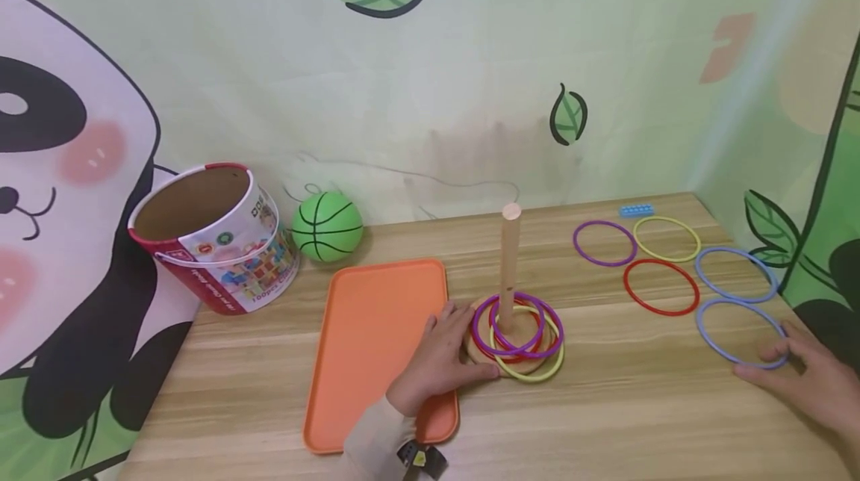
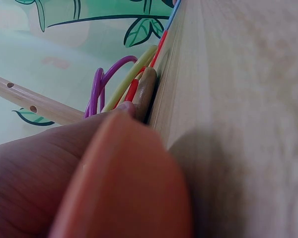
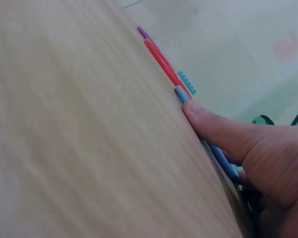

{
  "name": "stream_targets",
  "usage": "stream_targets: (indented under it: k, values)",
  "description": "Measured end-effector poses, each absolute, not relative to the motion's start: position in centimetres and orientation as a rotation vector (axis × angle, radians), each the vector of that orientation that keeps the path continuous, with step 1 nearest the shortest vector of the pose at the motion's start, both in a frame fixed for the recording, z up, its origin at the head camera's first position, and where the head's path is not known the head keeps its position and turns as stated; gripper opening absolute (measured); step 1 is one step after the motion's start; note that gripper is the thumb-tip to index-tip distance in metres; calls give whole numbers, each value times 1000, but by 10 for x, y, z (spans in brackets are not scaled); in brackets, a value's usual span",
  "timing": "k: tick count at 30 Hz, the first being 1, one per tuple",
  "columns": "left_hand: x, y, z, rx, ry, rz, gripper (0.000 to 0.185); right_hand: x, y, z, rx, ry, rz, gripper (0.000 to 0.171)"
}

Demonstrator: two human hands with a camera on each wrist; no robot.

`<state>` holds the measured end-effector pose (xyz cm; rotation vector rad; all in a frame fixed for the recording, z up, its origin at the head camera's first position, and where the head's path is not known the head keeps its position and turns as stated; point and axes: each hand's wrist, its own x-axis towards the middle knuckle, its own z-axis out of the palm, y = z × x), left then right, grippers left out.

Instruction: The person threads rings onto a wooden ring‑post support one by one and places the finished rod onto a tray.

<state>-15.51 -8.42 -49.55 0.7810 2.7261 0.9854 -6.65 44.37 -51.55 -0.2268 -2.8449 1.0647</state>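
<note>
My left hand (image 1: pixel 437 354) holds the round wooden base (image 1: pixel 478 352) of a peg stand, thumb at its front and fingers along its left side. The wooden post (image 1: pixel 508 264) rises upright from it, encircled by several purple, red and yellow rings (image 1: pixel 531 379) lying loosely on the base. At the table's right, my right hand (image 1: pixel 809 373) pinches the near edge of a blue ring (image 1: pixel 699 323), which lies nearly flat. In the right wrist view the thumb (image 3: pixel 206 121) lies over this blue ring (image 3: pixel 222 161); the other fingers are mostly hidden.
Beyond lie another blue ring (image 1: pixel 735 249), a red ring (image 1: pixel 625 283), a yellow ring (image 1: pixel 661 218), a purple ring (image 1: pixel 601 222) and a small blue block (image 1: pixel 636 210). An orange tray (image 1: pixel 383 346) sits left of the stand. Behind it are a green ball (image 1: pixel 327 227) and a bucket (image 1: pixel 222 264).
</note>
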Motion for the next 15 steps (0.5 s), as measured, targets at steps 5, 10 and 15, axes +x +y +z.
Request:
stream_targets:
  k: [5,10,15]
  values:
    - [-155,-83,-494,776,2714,1000,107,-64,439,-521,-143,-2756,1025,38]
    - [-154,-84,-496,792,2710,1003,107,-61,434,-526,-150,-2702,952,39]
    - [-155,-85,-497,823,2725,1024,107,-61,430,-523,-304,-2620,941,44]
